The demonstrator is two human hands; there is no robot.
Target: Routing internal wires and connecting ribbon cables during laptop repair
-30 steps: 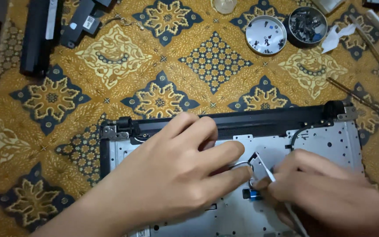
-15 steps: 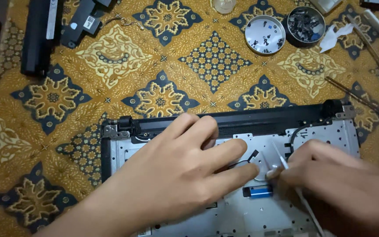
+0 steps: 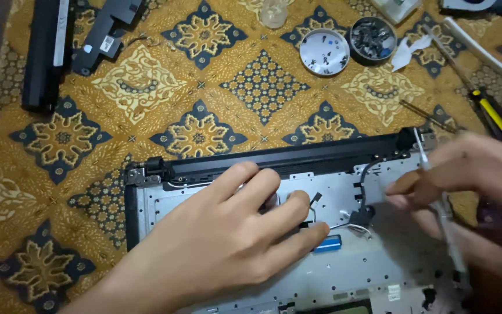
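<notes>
An opened laptop chassis (image 3: 152, 209) with a silver inner plate and a black hinge bar (image 3: 286, 160) lies on a patterned cloth. My left hand (image 3: 222, 238) lies flat on the plate with its fingers spread; the fingertips rest near a small black cable end (image 3: 315, 199) and a blue part (image 3: 327, 244). My right hand (image 3: 472, 180) is blurred at the chassis's right end, pinched on a thin pale tool (image 3: 437, 197) that points down. Thin wires (image 3: 358, 224) run between the two hands.
Two round dishes hold small screws, one white (image 3: 324, 52) and one dark (image 3: 373, 39), at the back. A long black battery (image 3: 45, 52) and a black part (image 3: 106, 35) lie at the back left. A yellow-handled screwdriver (image 3: 489, 110) lies at the right.
My right hand has moved right and up, away from the middle of the plate, taking the thin tool with it. My left hand has stayed pressed on the plate.
</notes>
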